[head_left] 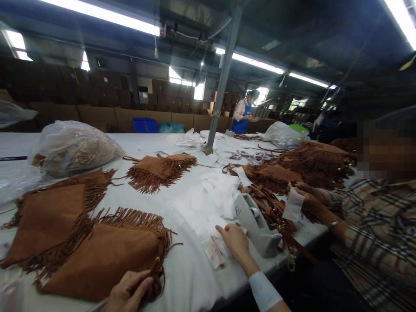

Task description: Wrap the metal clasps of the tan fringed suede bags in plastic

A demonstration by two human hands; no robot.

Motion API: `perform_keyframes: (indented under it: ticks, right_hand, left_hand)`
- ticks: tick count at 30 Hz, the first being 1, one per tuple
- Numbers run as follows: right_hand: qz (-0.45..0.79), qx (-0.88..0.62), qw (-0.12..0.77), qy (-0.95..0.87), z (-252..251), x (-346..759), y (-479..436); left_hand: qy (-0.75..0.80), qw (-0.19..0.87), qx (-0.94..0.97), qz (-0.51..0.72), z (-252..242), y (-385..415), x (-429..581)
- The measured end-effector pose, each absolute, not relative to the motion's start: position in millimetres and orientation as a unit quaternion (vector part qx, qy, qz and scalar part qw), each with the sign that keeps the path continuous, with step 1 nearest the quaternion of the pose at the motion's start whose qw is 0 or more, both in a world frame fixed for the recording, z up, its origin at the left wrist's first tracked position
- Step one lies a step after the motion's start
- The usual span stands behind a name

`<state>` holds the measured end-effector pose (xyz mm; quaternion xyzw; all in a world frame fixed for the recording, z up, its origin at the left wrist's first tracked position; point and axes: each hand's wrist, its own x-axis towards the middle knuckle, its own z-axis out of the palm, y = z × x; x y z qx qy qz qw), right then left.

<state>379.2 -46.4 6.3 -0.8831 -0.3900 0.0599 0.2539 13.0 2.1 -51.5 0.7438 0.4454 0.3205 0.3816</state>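
At the bottom, my left hand [130,290] pinches the right edge of a brown suede-like fringed bag [104,260], near its thin cord. The bag lies flat with its fringe pointing away from me. My right hand [234,242] is over the white table beside a grey tape dispenser [260,227]; its thumb sticks out to the left, and the other fingers are partly hidden. Just left of that hand lies a small crumpled pale packet [215,252]. Another fringed bag [48,216] rests at the left, overlapping the near one. Farther back lie more fringed bags [151,169].
White sheets [201,203] are heaped mid-table. A clear plastic sack [78,145] sits far left. Brown straps [264,201] and piled bags [312,158] fill the right. A metal post [224,78] rises from the table. At right, a co-worker's hands [308,199] hold a white slip [293,204].
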Motion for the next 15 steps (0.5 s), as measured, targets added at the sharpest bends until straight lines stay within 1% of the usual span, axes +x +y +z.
perform_keyframes:
  ticks: [4,9,15]
  right_hand:
    - [0.091,-0.865,0.294,-0.397,2,385,-28]
    - [0.132,-0.835,0.382,-0.372,1,398,-27]
    - [0.248,-0.769,0.5,-0.31,7,385,-32]
  left_hand:
    - [0.438,0.41,0.731,0.326,-47,1,14]
    - [0.452,0.455,0.699,0.317,-44,3,17]
    - [0.45,0.482,0.684,0.313,-36,5,21]
